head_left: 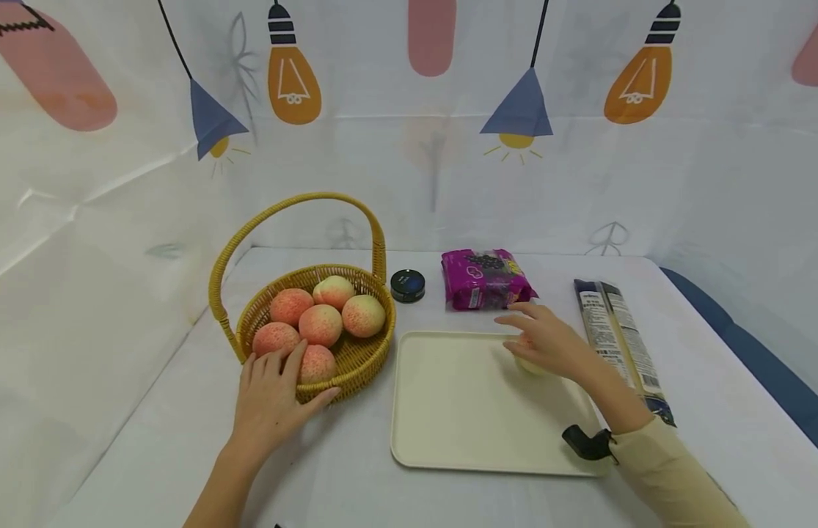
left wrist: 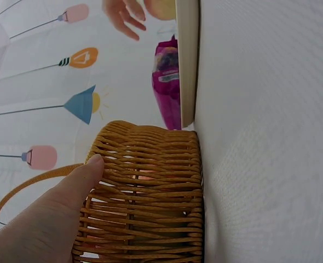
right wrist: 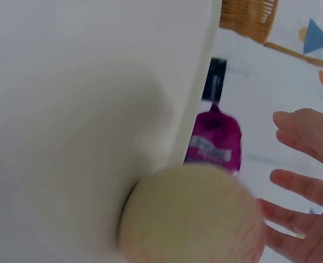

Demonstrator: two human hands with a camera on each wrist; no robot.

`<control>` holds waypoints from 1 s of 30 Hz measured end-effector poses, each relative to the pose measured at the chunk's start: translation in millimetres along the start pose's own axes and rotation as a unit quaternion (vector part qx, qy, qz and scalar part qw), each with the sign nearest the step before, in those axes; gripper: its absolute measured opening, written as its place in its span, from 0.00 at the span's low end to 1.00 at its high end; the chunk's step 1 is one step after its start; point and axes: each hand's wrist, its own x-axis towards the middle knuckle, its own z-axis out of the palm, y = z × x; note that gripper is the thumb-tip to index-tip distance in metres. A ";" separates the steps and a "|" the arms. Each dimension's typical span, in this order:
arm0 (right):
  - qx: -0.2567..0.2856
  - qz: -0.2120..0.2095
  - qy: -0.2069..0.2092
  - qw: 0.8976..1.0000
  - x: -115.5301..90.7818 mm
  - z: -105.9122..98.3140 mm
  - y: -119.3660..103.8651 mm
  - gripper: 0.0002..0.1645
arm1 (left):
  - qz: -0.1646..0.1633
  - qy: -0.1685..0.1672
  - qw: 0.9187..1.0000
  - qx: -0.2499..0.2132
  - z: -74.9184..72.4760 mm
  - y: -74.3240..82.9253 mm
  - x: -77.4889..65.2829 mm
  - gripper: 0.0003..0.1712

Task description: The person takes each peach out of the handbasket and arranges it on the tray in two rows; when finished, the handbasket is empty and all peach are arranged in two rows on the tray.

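Observation:
The wicker basket (head_left: 362, 367), with an arched handle, holds several pink and yellow peaches (head_left: 320, 325). My left hand (head_left: 276, 400) grips its near rim, the fingers reaching over beside the peaches. In the left wrist view, the thumb (left wrist: 74, 189) presses along the woven side. Another peach (right wrist: 191, 219) sits on the cream tray (head_left: 475, 411), toward its far right corner. Just above this peach is my right hand (head_left: 547, 341), fingers spread and slightly bent, not closed round it. It covers most of the peach in the head view.
Beyond the tray lies a purple snack packet (head_left: 484, 279), with a small round black tin (head_left: 407, 285) left of it. A long printed packet (head_left: 620, 337) lies right of the tray, partly behind the right forearm. A white patterned curtain (head_left: 395, 161) hangs behind the table.

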 end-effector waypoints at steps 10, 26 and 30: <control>-0.012 -0.072 -0.006 0.997 43.7 8.4 -31.6 0.23 | -0.007 -0.013 1.000 -0.007 -1.9 2.5 0.5 0.54; 0.039 -0.186 -0.016 0.982 106.3 40.5 -100.9 0.21 | 0.001 0.022 0.999 -0.030 0.9 0.8 -0.4 0.56; 0.058 -0.205 -0.031 0.977 117.8 52.5 -119.5 0.20 | 0.011 0.040 0.999 -0.033 2.4 -0.1 -1.7 0.57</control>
